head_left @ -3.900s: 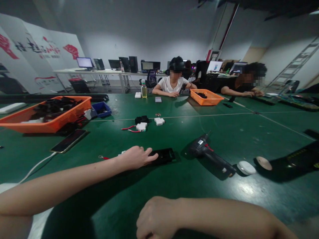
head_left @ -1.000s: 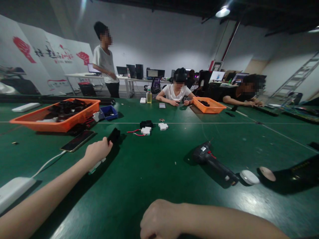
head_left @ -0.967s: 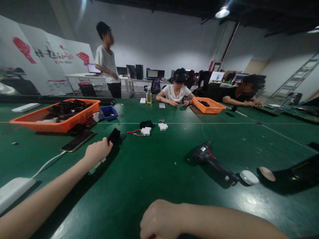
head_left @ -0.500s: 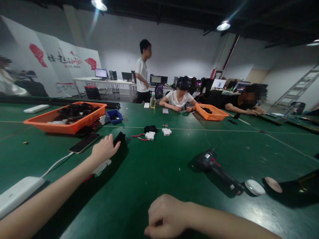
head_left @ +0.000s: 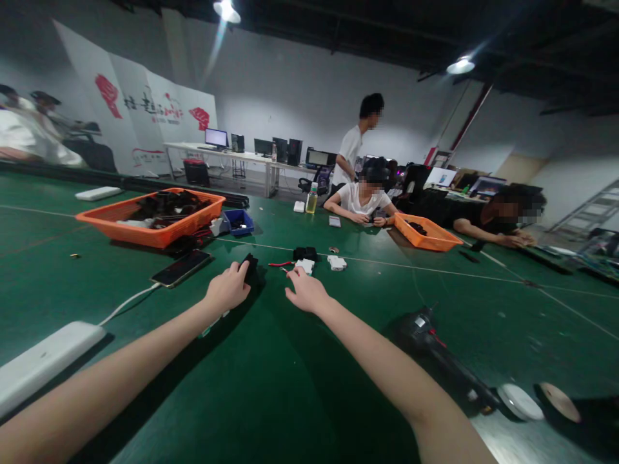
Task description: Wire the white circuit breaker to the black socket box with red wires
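My left hand (head_left: pixel 228 287) is closed on a small black plastic part (head_left: pixel 251 263) just above the green table. Beneath that hand, part of a white and green piece (head_left: pixel 213 325) shows; the rest is hidden. My right hand (head_left: pixel 307 291) reaches forward, thumb and fingers apart, holding nothing that I can see. Its fingertips are close to a white block with red wires (head_left: pixel 305 265); whether they touch it I cannot tell. A black block (head_left: pixel 305 253) lies just behind, and a second white block (head_left: pixel 337 263) sits to the right.
An orange basket of black parts (head_left: pixel 145 238), a small blue bin (head_left: pixel 239 223) and a phone (head_left: pixel 181 268) lie to the left. A white power strip (head_left: pixel 48 357) is nearer. At right lies a power screwdriver (head_left: pixel 440 354). Co-workers sit across the table by another orange basket (head_left: pixel 430 240).
My right hand has moved forward from the near edge to the white block, its fingers opening out. My left hand keeps the black part. The view has shifted, and a standing person has walked right.
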Demonstrator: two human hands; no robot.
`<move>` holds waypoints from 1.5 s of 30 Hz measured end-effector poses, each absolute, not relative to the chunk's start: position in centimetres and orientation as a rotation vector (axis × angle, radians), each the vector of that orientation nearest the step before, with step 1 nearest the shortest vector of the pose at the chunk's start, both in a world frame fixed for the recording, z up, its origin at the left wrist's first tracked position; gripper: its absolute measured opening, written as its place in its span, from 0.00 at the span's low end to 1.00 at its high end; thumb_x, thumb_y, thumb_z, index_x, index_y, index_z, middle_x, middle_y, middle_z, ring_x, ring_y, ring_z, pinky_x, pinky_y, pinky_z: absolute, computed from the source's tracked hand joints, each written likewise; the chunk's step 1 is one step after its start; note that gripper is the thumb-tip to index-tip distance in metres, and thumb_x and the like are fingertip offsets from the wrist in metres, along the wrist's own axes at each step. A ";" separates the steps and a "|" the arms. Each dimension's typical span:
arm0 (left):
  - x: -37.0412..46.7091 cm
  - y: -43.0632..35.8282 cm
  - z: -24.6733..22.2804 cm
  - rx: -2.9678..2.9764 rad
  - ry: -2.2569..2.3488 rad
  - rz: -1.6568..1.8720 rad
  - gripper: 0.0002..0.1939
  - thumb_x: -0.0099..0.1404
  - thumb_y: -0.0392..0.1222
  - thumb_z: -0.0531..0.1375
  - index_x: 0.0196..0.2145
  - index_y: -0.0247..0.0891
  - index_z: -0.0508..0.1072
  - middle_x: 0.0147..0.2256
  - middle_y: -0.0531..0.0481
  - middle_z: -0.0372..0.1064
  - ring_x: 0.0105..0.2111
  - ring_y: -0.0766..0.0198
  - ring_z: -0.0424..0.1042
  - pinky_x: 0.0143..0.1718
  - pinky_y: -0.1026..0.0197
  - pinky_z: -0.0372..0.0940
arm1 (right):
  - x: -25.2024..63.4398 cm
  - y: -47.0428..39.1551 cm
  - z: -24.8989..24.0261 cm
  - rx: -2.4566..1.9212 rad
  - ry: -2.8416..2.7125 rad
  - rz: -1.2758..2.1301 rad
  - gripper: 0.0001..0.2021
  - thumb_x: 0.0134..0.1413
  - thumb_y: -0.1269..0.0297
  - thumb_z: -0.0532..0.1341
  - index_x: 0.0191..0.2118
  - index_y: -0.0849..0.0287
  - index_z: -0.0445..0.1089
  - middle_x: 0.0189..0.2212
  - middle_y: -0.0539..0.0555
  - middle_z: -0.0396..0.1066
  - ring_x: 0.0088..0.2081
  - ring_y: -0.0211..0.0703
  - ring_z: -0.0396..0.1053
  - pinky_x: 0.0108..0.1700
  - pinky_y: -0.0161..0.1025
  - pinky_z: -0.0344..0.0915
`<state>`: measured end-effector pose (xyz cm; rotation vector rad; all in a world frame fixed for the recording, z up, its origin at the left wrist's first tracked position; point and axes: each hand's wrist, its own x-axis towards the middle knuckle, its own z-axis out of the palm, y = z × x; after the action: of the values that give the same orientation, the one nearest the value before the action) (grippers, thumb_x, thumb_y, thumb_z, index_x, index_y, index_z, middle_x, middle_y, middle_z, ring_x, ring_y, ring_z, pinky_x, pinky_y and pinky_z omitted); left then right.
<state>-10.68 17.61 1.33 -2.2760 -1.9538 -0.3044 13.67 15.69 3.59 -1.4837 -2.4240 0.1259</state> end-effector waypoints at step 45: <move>-11.3 18.4 0.3 -2.287 -1.903 -0.270 0.32 0.65 0.39 0.50 0.66 0.38 0.50 0.52 0.38 0.64 0.49 0.52 0.71 0.41 0.57 0.67 | 10.1 7.4 10.8 -1.397 -2.871 0.000 0.11 0.60 0.65 0.56 0.43 0.63 0.73 0.41 0.61 0.76 0.41 0.53 0.75 0.38 0.44 0.70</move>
<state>-11.29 18.40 0.30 -2.2866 -1.9034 -0.2703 10.11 7.37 10.84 -1.3966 -2.8712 -0.0002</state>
